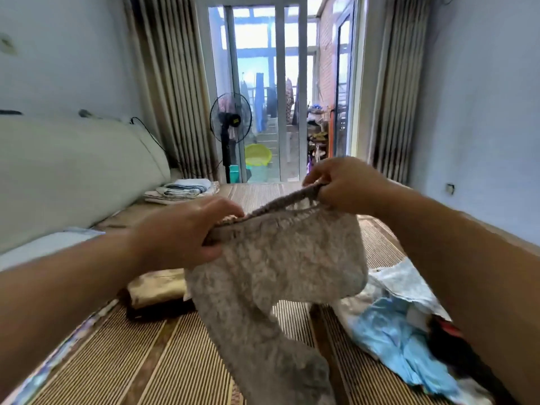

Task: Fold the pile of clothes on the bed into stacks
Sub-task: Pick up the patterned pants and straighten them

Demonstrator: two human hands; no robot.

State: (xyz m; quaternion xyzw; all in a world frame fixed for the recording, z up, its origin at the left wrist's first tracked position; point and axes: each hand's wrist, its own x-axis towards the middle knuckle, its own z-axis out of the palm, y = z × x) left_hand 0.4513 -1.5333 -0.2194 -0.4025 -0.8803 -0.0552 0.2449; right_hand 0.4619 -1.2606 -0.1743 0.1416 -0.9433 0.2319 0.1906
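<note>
Just above the bed's striped woven mat [117, 361] we hold up a grey mottled garment [277, 273]. Its ribbed top band is stretched between our hands and slants upward to the right. The cloth sags below the band, and one long part hangs down the middle toward the bottom edge. It looks like a pair of trousers, though we cannot be sure.

To the right, lying on the mat, is the loose pile of clothes [394, 331]: pale blue cloth, a white-grey print, and something dark with a bit of red. Left of the garment a gold-and-dark folded stack [157, 290] rests on the mat. A smaller striped folded stack [181, 190] sits at the bed's far left, beside the pale headboard cushion [73, 171].

Our left hand [187, 235] grips the lower end of the band, with the fingers curled over the top and the thumb at the near face. Our right hand [344, 185] pinches the higher end with its fingers bent round it.

The hanging part is blurred and cut off by the bottom edge. Our right forearm covers the pile's right side, and the garment hides part of the gold-and-dark stack. The fingertips of both hands are lost in the cloth.
</note>
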